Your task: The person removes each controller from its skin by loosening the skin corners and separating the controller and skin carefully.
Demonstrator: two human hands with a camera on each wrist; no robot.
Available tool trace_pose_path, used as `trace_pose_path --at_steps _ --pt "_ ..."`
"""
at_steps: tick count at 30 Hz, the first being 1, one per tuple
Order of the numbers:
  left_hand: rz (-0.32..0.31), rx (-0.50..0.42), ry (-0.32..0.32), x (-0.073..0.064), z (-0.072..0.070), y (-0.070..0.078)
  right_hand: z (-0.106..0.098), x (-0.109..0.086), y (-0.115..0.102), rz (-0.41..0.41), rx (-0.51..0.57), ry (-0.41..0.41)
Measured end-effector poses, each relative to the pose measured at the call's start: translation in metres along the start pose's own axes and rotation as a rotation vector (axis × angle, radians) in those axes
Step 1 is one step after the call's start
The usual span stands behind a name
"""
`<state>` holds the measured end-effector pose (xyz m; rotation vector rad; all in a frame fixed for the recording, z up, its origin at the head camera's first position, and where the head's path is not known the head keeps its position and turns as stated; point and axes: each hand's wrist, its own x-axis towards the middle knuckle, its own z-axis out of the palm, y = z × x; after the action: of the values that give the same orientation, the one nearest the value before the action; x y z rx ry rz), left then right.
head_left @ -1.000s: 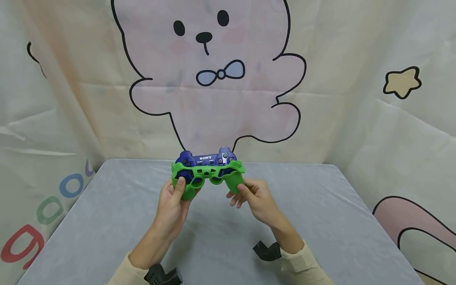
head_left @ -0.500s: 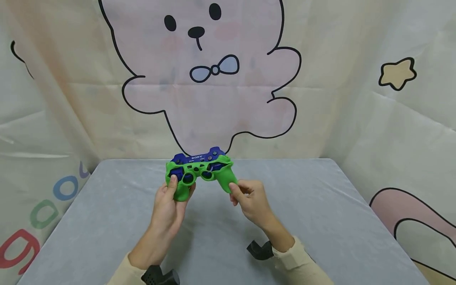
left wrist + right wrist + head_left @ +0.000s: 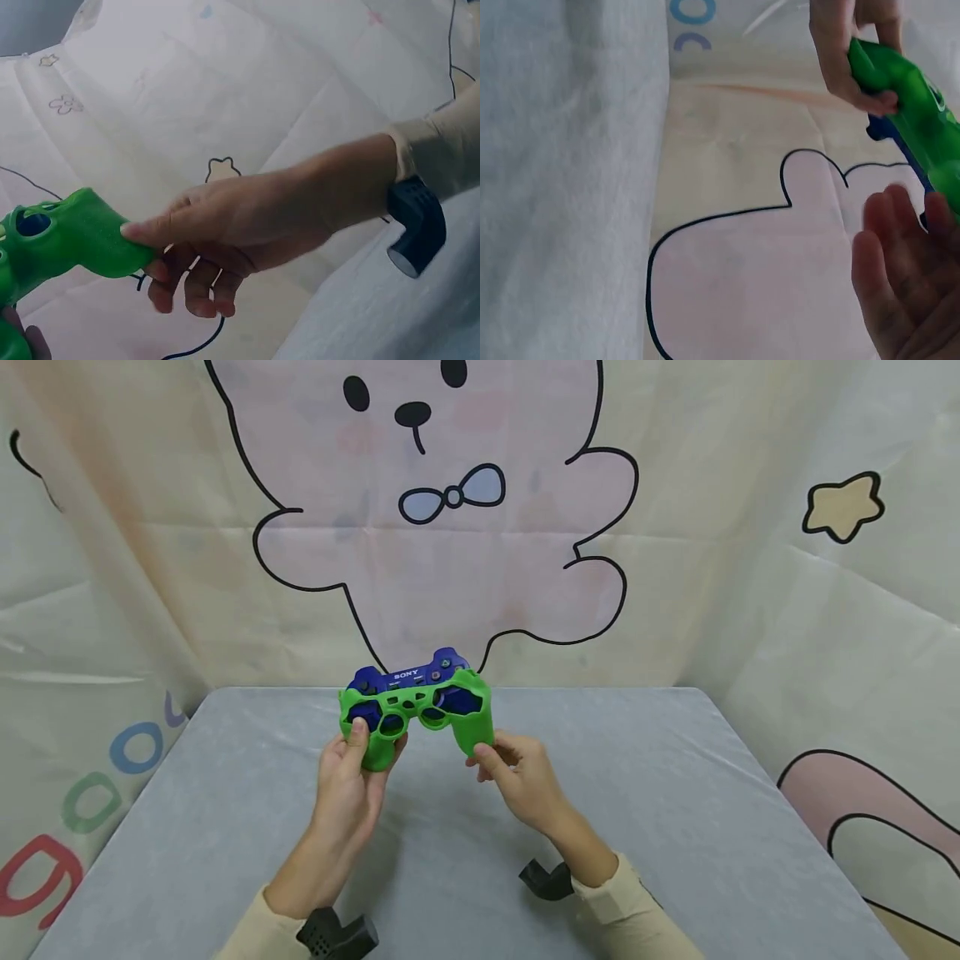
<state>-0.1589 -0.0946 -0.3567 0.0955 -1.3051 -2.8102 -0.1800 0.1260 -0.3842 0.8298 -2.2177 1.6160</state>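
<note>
A blue Sony game controller [image 3: 406, 676] is held up above the table, partly inside a green rubbery cover [image 3: 472, 727]. The controller's top edge shows above the cover, and blue also appears through its openings. My left hand [image 3: 347, 785] grips the left handle, thumb on the front and fingers behind. With thumb and index finger, my right hand [image 3: 525, 781] pinches the lower tip of the cover's right handle; its other fingers curl loosely, as the left wrist view shows of this hand [image 3: 217, 217]. From the right wrist view, the cover's back [image 3: 911, 97] is partly hidden by fingers.
A table [image 3: 637, 793] with a pale grey-blue cloth lies under both hands. Printed fabric curtains [image 3: 690, 527] hang behind and at both sides. Black camera mounts sit on the left wrist [image 3: 337, 935] and the right wrist [image 3: 547, 881].
Both hands and the controller have shifted left and slightly up in the head view. The cover's right side, bunched before, now lies straighter, with its right opening wider and the handle drawn down.
</note>
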Motion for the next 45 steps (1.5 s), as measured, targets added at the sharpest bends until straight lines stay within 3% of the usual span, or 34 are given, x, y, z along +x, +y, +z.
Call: trace_pose_path --at_steps 5,10,14,17,21,25,27,33,39,45 --pt "-0.010 0.135 -0.068 -0.004 0.001 -0.006 -0.016 0.003 -0.002 0.083 0.212 -0.034" --pt "-0.065 0.326 -0.164 -0.004 0.002 -0.013 -0.021 0.007 -0.007 0.153 0.414 -0.080" --pt "-0.099 0.455 -0.242 -0.002 -0.002 -0.015 -0.018 0.008 -0.007 0.222 0.479 -0.021" --pt "-0.068 0.527 -0.321 0.000 -0.006 -0.016 -0.017 0.007 -0.003 0.251 0.471 0.042" --pt "0.036 0.560 -0.432 0.002 -0.010 -0.014 -0.021 0.007 0.001 0.269 0.534 0.060" --pt "0.104 0.609 -0.476 0.005 -0.012 -0.013 -0.024 0.007 -0.002 0.272 0.632 0.002" --pt "0.100 0.626 -0.485 0.006 -0.013 -0.014 -0.023 0.007 -0.003 0.265 0.636 0.005" --pt "0.039 0.627 -0.565 0.008 -0.017 -0.017 -0.017 0.006 0.002 0.222 0.603 0.140" --pt "-0.024 0.649 -0.605 0.008 -0.020 -0.021 -0.016 0.004 0.001 0.251 0.582 0.127" --pt "0.022 0.663 -0.591 0.011 -0.019 -0.012 -0.015 0.008 0.000 0.279 0.567 0.245"
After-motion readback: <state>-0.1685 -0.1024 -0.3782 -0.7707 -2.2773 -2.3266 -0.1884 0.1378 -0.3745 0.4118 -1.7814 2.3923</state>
